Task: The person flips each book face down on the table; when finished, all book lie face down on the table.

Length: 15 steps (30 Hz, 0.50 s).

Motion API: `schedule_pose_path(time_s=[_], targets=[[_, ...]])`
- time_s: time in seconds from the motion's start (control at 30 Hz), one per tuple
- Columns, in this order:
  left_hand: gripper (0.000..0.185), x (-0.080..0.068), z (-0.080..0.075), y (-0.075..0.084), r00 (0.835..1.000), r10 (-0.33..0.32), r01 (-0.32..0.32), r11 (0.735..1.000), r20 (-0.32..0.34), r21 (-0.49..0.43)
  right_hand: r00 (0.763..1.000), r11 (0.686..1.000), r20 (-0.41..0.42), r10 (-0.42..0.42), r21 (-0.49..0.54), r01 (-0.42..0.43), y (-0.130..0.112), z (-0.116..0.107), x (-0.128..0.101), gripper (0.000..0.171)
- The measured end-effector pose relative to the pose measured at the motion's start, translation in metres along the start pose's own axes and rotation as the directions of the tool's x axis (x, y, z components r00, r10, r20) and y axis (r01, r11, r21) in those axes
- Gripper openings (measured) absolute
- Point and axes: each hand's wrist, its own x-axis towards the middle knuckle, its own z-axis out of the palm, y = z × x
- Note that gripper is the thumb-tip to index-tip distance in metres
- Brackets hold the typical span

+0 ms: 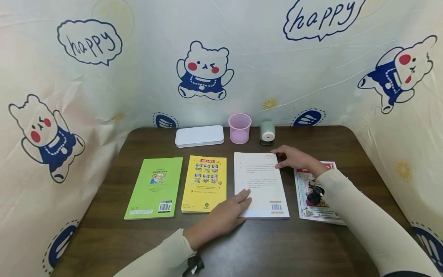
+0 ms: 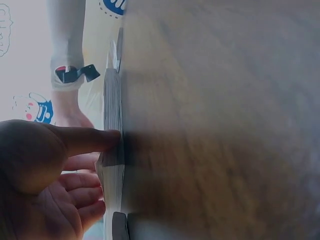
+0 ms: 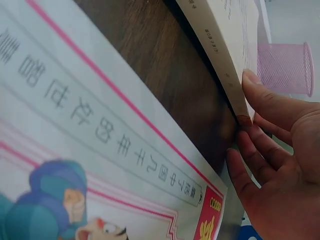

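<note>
A white book [image 1: 261, 181] with a barcode lies back cover up on the dark table. My left hand [image 1: 226, 213] holds its lower left corner, the fingers over the cover; in the left wrist view the thumb [image 2: 92, 140] presses the page edges. At the upper right corner my right hand [image 1: 294, 157] grips the book, thumb on the spine side and fingertips around the top corner in the right wrist view. A colourful book [image 1: 311, 207] with a pink-lined border lies partly hidden under the right forearm.
To the left lie a yellow book [image 1: 204, 182] and a green book [image 1: 155, 188]. Along the back edge stand a white flat case [image 1: 199, 136], a pink mesh cup [image 1: 239, 129] and a small green device [image 1: 267, 132]. A printed cloth [image 1: 138, 88] hangs behind the table.
</note>
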Motion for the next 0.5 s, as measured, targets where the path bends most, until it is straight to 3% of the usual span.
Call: schedule_pose_path(time_s=[0.5], targets=[[0.065,0.0001,-0.0004,-0.0012,0.999,-0.033,0.034,0.998,0.011,-0.048,0.999,0.998,-0.037,0.011,-0.058,-0.013,-0.0033,0.0021,-0.0014,0.067]])
